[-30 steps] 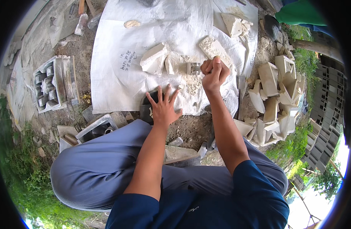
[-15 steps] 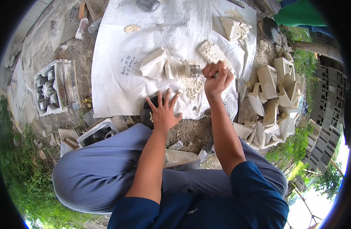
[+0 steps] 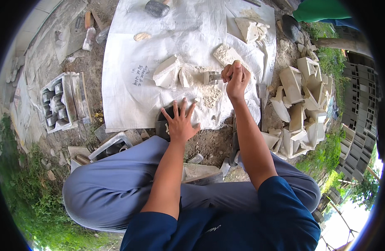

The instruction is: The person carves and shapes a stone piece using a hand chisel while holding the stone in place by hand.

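Observation:
My right hand (image 3: 237, 80) is wrapped round the handle of a hammer (image 3: 211, 78). Its metal head rests at pale broken crumbs (image 3: 210, 97) on a white woven sheet (image 3: 125, 96). My left hand (image 3: 183, 122) lies with fingers spread on the sheet's near edge, partly over a dark rounded thing (image 3: 162, 126) whose kind I cannot make out. Just left of the hammer head are a large cream-coloured chunk (image 3: 167, 72) and a smaller shard (image 3: 185, 78). Beyond my right hand lies a flat pale slab (image 3: 227, 54) covered in crumbs.
A black-headed mallet (image 3: 157, 8) and another broken piece (image 3: 252, 30) lie farther up the sheet. Broken hollow pale pieces (image 3: 299, 113) are heaped on the right. At left stand a grey mould (image 3: 57, 103) and an orange-handled tool (image 3: 89, 35). Someone's green garment (image 3: 322, 10) shows at upper right.
The view has shifted slightly, showing more of the mallet at the top. My right hand keeps its grip on the hammer, and my left hand stays spread in the same place.

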A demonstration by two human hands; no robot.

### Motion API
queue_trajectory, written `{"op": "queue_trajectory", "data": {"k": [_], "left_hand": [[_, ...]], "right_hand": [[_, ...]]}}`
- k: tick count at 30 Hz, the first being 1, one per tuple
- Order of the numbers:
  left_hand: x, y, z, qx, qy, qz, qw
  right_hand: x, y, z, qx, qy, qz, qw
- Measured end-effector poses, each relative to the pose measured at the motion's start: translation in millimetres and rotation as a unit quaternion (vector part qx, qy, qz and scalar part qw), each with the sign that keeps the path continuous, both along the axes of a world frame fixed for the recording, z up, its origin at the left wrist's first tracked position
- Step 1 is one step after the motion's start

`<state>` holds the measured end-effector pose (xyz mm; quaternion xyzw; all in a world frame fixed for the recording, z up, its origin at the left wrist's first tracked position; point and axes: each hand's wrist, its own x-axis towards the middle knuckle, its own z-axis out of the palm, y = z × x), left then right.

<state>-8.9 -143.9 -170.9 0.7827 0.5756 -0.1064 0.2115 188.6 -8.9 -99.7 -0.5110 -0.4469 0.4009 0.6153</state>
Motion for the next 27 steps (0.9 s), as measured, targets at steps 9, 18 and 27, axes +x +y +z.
{"op": "queue_trajectory", "data": {"k": [9, 18, 27], "left_hand": [[-0.8, -5.1, 3.6, 0.016, 0.018, -0.01, 1.0], [3.0, -3.4, 1.3, 0.036, -0.02, 0.003, 0.999], [61.0, 95.8, 55.1, 0.192, -0.361, -0.02, 0.912]], "right_hand": [[42.5, -1.9, 13.6, -0.087, 0.133, -0.22, 0.962], [67.1, -29.0, 14.4, -0.159, 0.137, -0.089, 0.974], [39.5, -45.2, 49.4, -0.259, -0.122, 0.04, 0.957]]}}
